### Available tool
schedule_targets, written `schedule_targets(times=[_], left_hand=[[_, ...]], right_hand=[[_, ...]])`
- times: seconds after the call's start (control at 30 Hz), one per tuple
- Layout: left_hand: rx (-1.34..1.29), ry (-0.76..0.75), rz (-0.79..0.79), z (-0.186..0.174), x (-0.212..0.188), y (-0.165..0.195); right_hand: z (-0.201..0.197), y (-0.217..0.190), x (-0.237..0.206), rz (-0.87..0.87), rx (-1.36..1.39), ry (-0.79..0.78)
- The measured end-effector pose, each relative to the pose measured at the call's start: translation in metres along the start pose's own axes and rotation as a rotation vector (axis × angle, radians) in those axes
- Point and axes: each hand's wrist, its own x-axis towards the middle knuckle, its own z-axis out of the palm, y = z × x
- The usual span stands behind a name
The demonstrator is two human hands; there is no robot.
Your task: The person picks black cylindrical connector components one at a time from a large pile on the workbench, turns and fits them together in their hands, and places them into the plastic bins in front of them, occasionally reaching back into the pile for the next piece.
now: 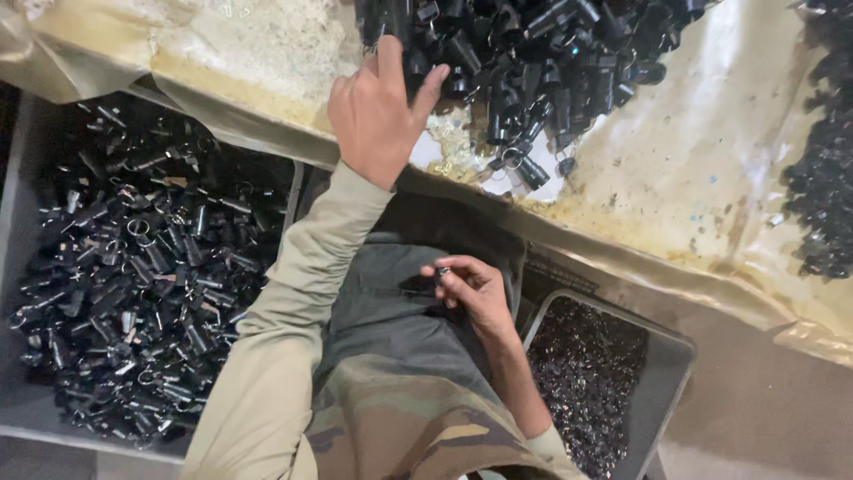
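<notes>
Looking down from a head camera, the view shows a person seated at a worktable covered with stained, yellowish plastic sheeting. On the table, at the top centre of the view, lies a heap of small black tube-shaped parts with metal rings. The left hand reaches up onto the table and rests on the near left edge of that heap, fingers spread and curled over the parts; whether it grips any one piece cannot be told. Below the table edge, over the person's lap, the right hand pinches a single small black part between thumb and fingertips, with a bit of metal showing at the fingertips. The lap is covered by grey and camouflage cloth, and the left arm wears a pale khaki sleeve. Left of the lap and below the table sits a large grey tray filled with more black tube parts and rings. Right of the lap sits a smaller grey bin holding tiny dark shiny pieces. Another dark heap of parts lies at the table's far right edge.
</notes>
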Motion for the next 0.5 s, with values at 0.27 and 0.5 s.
schedule_targets(times=[0.27,0.5], left_hand=[[-0.21,-0.027,0.029,-0.057,-0.013,-0.013],[-1.326,-0.179,-0.222,-0.067,-0.03,0.016]], right_hand=[[-0.023,0.013,-0.017,0.048,0.008,0.175],[-0.015,0.007,-0.008,-0.007,0.047,-0.039]])
